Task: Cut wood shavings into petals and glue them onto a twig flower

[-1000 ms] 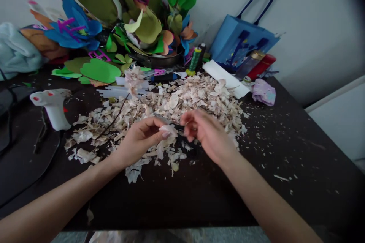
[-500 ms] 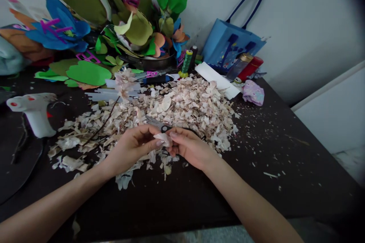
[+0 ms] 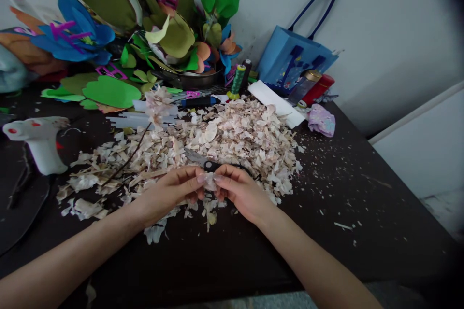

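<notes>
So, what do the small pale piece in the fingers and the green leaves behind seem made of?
The pale piece: probably thin dried husk or paper, matte, creased like the scraps around; the green leaves: likely craft foam or felt, matte, clean-cut edges.

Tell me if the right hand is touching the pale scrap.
Touching: the head view shows the right hand pinching the pale scrap, opposite the left hand.

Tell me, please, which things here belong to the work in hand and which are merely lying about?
In hand: left hand and right hand, both pinching the pale scrap; heap of scraps; scissors just behind them.
Lying about: glue gun, blue bag, thread spool, paper flowers, purple cloth.
</notes>
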{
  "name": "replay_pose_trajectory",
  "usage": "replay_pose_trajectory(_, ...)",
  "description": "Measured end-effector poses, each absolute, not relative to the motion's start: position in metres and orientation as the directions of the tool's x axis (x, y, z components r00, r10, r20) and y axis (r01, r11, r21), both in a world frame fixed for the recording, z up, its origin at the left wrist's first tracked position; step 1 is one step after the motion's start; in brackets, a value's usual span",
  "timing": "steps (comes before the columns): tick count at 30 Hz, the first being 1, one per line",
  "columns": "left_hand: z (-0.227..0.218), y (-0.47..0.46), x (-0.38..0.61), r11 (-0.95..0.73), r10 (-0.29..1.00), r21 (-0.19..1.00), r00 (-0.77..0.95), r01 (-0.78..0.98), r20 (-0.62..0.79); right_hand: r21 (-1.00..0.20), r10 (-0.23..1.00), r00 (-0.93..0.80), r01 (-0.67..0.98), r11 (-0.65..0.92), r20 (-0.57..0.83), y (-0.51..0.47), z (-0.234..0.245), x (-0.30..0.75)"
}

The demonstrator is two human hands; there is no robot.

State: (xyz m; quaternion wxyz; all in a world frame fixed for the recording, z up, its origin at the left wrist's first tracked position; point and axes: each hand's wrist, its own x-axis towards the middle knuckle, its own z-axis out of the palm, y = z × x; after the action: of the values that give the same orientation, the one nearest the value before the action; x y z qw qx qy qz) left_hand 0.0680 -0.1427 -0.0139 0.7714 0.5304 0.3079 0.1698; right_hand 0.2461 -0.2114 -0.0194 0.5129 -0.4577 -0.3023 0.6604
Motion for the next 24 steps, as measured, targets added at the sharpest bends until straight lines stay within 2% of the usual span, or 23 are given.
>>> replay_pose_trajectory(7, -0.0089, -0.1450, 0.0692, 0.497, 0.567, 0.864, 0.723, 0.082, -0.394, -0.863, 0.951, -0.041, -0.409, -0.297, -0.308, -0.2127, -0.0194, 0.2440)
replay_pose_trajectory(24, -0.0124, -0.1446, 0.0701, 0.616, 0.547, 0.787, 0.743, -0.044, -0.387, -0.871, 0.954, -0.037, -0.398, -0.287, -0.298, -0.2157, -0.0176, 0.2416)
